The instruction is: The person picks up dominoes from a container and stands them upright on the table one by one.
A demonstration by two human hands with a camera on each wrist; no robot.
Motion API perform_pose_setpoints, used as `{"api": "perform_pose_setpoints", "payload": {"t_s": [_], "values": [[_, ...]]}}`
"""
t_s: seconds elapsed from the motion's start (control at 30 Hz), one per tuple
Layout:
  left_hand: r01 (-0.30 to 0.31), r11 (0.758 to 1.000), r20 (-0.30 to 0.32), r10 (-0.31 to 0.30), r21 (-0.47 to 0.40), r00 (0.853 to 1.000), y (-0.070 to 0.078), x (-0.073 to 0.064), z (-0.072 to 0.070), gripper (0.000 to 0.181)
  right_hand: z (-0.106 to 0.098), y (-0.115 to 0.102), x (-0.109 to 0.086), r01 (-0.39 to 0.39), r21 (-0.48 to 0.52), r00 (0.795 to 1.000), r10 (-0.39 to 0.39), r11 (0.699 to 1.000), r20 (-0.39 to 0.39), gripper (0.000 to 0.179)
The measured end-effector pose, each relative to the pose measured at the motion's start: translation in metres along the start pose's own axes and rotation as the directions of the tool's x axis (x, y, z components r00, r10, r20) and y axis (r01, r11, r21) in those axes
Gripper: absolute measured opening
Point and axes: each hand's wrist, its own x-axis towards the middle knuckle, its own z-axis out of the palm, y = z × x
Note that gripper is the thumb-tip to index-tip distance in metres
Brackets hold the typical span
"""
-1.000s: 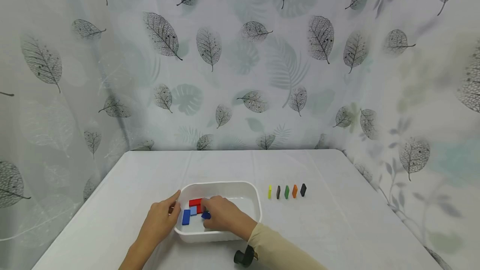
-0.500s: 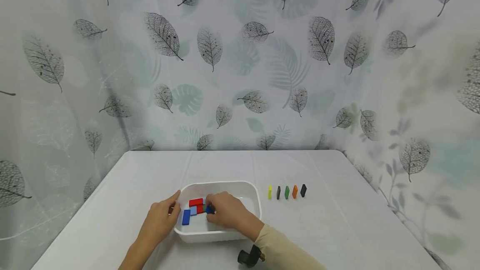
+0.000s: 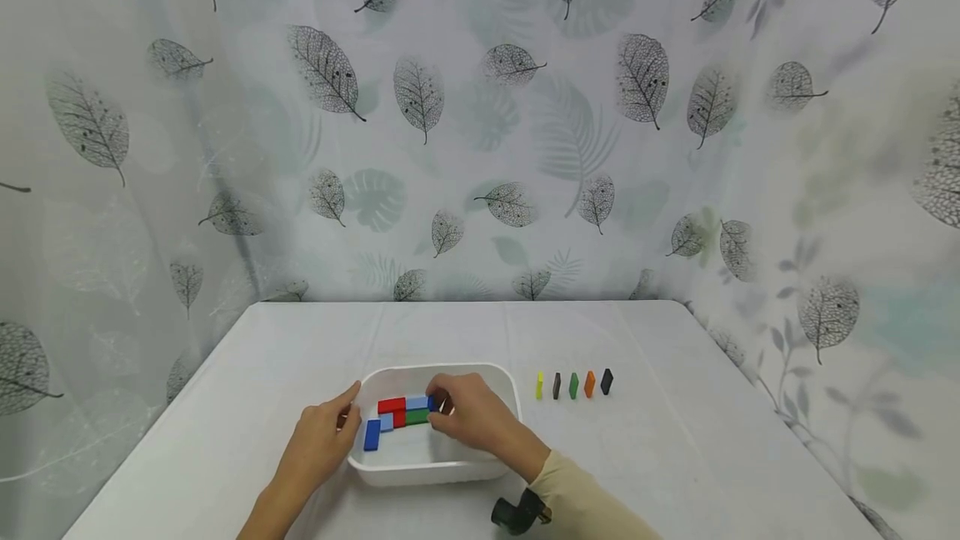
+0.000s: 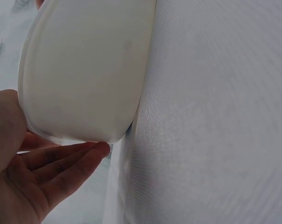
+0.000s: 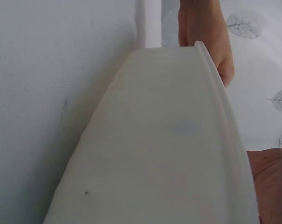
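Observation:
In the head view a white plastic tray (image 3: 420, 475) holds flat coloured domino blocks. My right hand (image 3: 480, 415) reaches inside, pinching a dark blue domino (image 3: 431, 403) between thumb and finger; most of that piece is hidden. It sits against the right end of a light blue domino (image 3: 416, 403) and close to a green domino (image 3: 417, 417). Farther left lie a red domino (image 3: 391, 406), a second red piece, a small light blue piece (image 3: 386, 422) and another dark blue domino (image 3: 372, 435). My left hand (image 3: 321, 436) rests on the tray's left end, its fingers (image 4: 68, 179) extended along the outer wall.
Right of the tray, several dominoes stand upright in a row on the white table (image 3: 675, 440), from a yellow domino (image 3: 539, 385) to a black domino (image 3: 607, 382). A leaf-print curtain (image 3: 480, 132) hangs behind. A black camera mount (image 3: 520, 512) sits at my right wrist.
My right hand has moved right and slightly back inside the tray with the dark blue domino, uncovering the green and light blue dominoes. The left hand has stayed put.

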Motion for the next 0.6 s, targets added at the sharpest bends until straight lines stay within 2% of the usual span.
{"api": "perform_pose_setpoints", "payload": {"t_s": [0.17, 0.6], "values": [[-0.002, 1.000, -0.001, 0.002, -0.002, 1.000, 0.000, 0.000, 0.000, 0.045, -0.005, 0.003, -0.003, 0.003, 0.026, 1.000, -0.003, 1.000, -0.023, 0.024], [0.002, 1.000, 0.004, -0.002, -0.007, 1.000, 0.001, 0.000, -0.001, 0.046, -0.020, 0.014, -0.012, 0.078, 0.082, 0.989, -0.067, 0.994, -0.129, 0.019]]}}
